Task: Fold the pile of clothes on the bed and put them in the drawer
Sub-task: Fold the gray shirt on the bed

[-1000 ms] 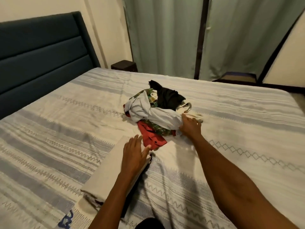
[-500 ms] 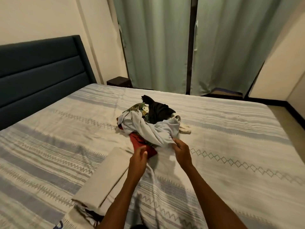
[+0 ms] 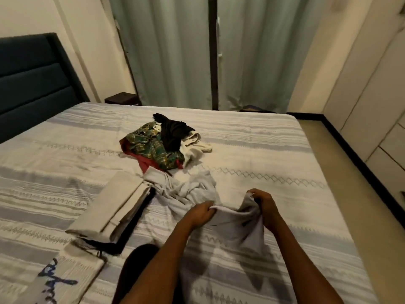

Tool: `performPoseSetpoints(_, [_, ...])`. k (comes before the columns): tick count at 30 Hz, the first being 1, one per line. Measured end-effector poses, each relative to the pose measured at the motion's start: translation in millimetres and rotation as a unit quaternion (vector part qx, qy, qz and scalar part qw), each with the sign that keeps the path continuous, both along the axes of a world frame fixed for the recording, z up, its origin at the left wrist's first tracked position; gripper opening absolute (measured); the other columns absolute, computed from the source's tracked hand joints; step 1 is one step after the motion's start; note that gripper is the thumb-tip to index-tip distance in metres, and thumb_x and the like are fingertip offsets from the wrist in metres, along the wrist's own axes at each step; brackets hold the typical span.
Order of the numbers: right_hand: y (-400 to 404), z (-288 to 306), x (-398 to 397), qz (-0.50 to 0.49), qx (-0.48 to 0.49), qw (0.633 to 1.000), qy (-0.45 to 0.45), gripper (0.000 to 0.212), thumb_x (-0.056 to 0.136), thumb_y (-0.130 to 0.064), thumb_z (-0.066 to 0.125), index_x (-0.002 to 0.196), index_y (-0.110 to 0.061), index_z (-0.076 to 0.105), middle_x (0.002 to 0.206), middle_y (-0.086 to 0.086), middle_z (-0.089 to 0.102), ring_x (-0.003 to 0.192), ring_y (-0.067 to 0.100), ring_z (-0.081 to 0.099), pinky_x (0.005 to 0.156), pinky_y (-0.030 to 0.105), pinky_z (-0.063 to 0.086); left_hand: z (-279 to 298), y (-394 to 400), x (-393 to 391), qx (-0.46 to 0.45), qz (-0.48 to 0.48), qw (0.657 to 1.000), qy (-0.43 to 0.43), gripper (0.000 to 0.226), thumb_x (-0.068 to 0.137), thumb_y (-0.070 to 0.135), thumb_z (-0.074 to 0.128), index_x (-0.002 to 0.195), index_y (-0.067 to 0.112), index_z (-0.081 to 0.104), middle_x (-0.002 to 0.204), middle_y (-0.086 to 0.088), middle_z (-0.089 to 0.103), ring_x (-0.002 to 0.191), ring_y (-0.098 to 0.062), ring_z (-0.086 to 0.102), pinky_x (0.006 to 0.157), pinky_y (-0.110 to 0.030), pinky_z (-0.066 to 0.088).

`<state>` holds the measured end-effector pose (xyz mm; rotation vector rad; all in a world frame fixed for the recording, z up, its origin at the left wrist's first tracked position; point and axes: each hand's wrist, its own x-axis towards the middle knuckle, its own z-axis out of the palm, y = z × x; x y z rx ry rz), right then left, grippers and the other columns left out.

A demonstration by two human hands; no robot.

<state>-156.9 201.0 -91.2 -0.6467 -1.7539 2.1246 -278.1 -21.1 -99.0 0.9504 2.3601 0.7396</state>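
Nearby, at the left of the bed (image 3: 252, 137), a folded beige garment (image 3: 114, 207) is laid flat on top of something dark, seemingly set aside as finished work, well apart from the drawers (image 3: 392, 150) built into the cupboard at the far right. Further toward the middle, the unfolded pile of clothes (image 3: 166, 143) is left in a heap: a green plaid piece over something red, with a black item and a cream one on its right side. Just near of the pile, a pale grey garment (image 3: 188, 189) is drawn toward the person. Its near edge is held up off the bed at two points: the left hand (image 3: 200, 212) is clamped on a bunched fold, and the right hand (image 3: 264, 202) is clamped on a raised corner, probably so that the cloth can be spread and straightened for folding.
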Motion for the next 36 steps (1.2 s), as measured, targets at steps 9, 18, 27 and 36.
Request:
performPoseSetpoints(9, [84.2, 23.1, 142.1, -0.183, -0.029, 0.982, -0.022, 0.020, 0.097, -0.006, 0.057, 0.103, -0.007, 0.075, 0.108, 0.017, 0.074, 0.101, 0.033, 0.069, 0.090, 0.044, 0.056, 49.1, 124.1, 90.5, 0.231, -0.001, 0.971, -0.068, 0.047, 0.097, 0.041, 0.043, 0.106, -0.002, 0.060, 0.108, -0.016, 0.062, 0.100, -0.024, 0.057, 0.095, -0.041, 0.044])
performPoseSetpoints(18, [119.6, 116.5, 178.1, -0.039, 0.308, 0.919, -0.243, 0.069, 0.088, -0.074, 0.050, 0.085, -0.009, 0.071, 0.091, 0.002, 0.071, 0.080, 0.016, 0.063, 0.075, 0.033, 0.049, 153.8, 185.1, 79.4, 0.351, 0.052, 0.928, -0.112, 0.028, 0.103, 0.015, 0.044, 0.078, 0.017, 0.057, 0.088, -0.003, 0.061, 0.081, -0.013, 0.053, 0.083, -0.033, 0.043])
performPoseSetpoints(27, [152.8, 255.3, 187.9, 0.117, 0.071, 0.990, -0.039, 0.042, 0.089, -0.028, 0.071, 0.124, -0.006, 0.062, 0.116, 0.013, 0.070, 0.104, 0.024, 0.068, 0.087, 0.034, 0.057, 247.0, 182.2, 21.1, 0.411, 0.111, 0.875, -0.229, 0.021, 0.092, 0.012, 0.052, 0.083, 0.011, 0.071, 0.085, -0.007, 0.071, 0.084, -0.022, 0.064, 0.085, -0.036, 0.049])
performPoseSetpoints(36, [89.1, 196.1, 119.9, -0.055, 0.058, 0.993, 0.086, 0.028, 0.103, -0.005, 0.050, 0.130, -0.003, 0.054, 0.110, 0.008, 0.065, 0.102, 0.016, 0.069, 0.085, 0.018, 0.053, 149.7, 157.3, 25.2, 0.304, 0.086, 0.945, 0.083, 0.017, 0.076, 0.029, 0.052, 0.089, 0.027, 0.061, 0.088, 0.000, 0.067, 0.078, -0.017, 0.062, 0.071, -0.033, 0.048])
